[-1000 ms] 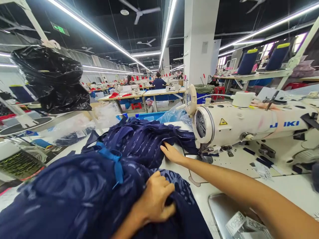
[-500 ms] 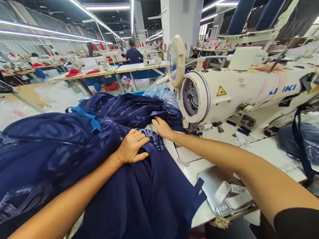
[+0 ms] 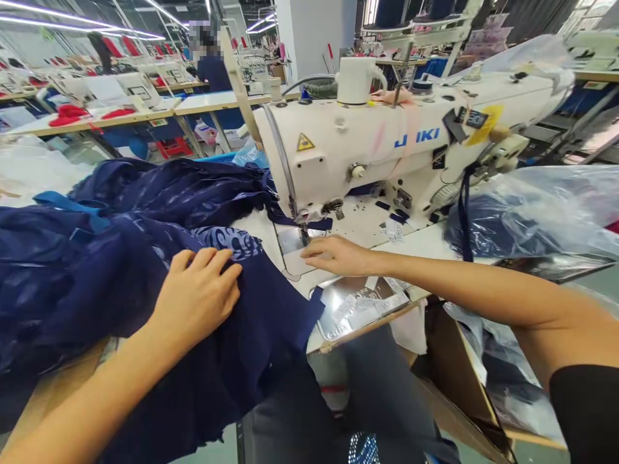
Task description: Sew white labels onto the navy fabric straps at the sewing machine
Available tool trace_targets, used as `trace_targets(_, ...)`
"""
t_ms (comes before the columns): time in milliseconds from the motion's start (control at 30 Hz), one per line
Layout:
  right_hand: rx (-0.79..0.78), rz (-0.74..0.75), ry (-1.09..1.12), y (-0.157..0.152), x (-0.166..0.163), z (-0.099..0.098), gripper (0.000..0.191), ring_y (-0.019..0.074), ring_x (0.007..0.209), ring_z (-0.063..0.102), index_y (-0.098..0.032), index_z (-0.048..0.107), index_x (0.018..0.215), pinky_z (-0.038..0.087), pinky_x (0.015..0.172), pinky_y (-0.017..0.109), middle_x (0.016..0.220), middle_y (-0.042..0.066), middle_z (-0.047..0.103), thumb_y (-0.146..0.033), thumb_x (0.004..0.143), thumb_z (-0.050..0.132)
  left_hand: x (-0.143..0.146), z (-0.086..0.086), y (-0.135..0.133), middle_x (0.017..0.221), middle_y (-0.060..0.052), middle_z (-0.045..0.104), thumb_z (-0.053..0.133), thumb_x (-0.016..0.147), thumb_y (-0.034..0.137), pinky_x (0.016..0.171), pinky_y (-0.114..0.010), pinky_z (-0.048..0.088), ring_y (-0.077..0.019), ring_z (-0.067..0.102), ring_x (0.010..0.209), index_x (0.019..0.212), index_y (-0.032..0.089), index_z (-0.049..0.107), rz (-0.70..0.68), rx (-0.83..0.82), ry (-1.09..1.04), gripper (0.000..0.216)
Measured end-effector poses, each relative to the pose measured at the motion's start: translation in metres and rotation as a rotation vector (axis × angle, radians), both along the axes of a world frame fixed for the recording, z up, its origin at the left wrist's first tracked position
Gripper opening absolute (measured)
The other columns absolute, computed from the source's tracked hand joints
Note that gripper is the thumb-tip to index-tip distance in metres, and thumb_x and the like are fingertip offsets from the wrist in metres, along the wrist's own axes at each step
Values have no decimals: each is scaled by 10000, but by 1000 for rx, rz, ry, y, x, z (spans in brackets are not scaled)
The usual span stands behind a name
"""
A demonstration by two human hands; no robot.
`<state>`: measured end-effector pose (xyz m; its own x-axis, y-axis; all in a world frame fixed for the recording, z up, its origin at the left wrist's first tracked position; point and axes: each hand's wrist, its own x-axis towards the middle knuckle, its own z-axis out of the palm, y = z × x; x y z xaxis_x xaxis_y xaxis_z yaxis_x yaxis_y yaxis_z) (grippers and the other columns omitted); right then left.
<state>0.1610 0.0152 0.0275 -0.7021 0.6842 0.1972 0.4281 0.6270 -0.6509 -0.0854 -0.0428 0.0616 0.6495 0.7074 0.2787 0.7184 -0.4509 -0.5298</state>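
My left hand [image 3: 200,293] rests on a navy garment [image 3: 271,303], fingers curled into the cloth just below a pale-blue patterned panel [image 3: 229,241]. Much of that garment drapes down over the table's front edge. At the needle of a white sewing machine [image 3: 333,148], my right hand [image 3: 333,256] has its fingers pressed together. Whether anything is between those fingers is hidden. A narrow navy strip [image 3: 316,224] lies behind the needle on the machine bed.
More navy cloth with a bright blue strap [image 3: 72,205] is heaped at left. White labels [image 3: 372,303] lie on a metal plate [image 3: 333,328] by the front edge. Plastic-wrapped navy goods [image 3: 503,219] sit at right, above an open cardboard box [image 3: 447,354]. A person [image 3: 213,67] is seated farther back.
My right hand has left the garment's far edge and moved to the needle area. My view has turned right, and the machine's round end cover, seen face-on before, now shows edge-on.
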Motion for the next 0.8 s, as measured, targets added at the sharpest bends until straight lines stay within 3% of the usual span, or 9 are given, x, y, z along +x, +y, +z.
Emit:
trace_targets(100,53,30,-50,-9,25,5,177,146,775,560,-144,645,842,417,712,268,839,35,626,-138,812,471,15,-12,16,730,-107,624,369,813,218,668,-437,351,-276,544,721,692,158,619,147,38,-34,284)
trace_targets(200,89,192,-183,-20,36,7,135,126,699,540,-140,637,796,398,648,246,796,27,605,-108,798,506,11,-35,25,711,-98,630,378,823,208,675,-413,354,-248,550,688,725,147,613,197,111,-120,262)
trace_targets(333,187,415,-428,-38,35,6,61,135,667,502,-146,600,810,362,581,251,785,29,564,-167,808,543,-32,-52,17,886,-81,649,403,837,206,737,-373,380,-209,572,787,885,145,593,88,105,-248,205)
trace_targets(500,243,477,-523,-47,24,5,63,150,664,474,-155,543,868,351,582,275,838,49,535,-157,825,497,-80,-54,1,897,-85,656,354,836,234,756,-373,403,-204,581,830,898,145,596,-9,23,-243,265)
trace_targets(667,139,487,-513,-48,19,1,101,158,666,468,-189,492,813,327,557,275,806,31,514,-92,808,463,-60,-58,-18,996,-68,645,428,816,224,851,-418,365,-221,548,973,967,207,604,-19,-48,-164,233)
trace_targets(800,145,482,-523,-52,20,1,111,145,619,431,-195,455,799,302,535,274,778,23,491,-88,808,425,-38,-45,-38,1121,-77,589,440,809,138,924,-422,318,-226,474,1089,1064,218,567,-73,-224,-29,296)
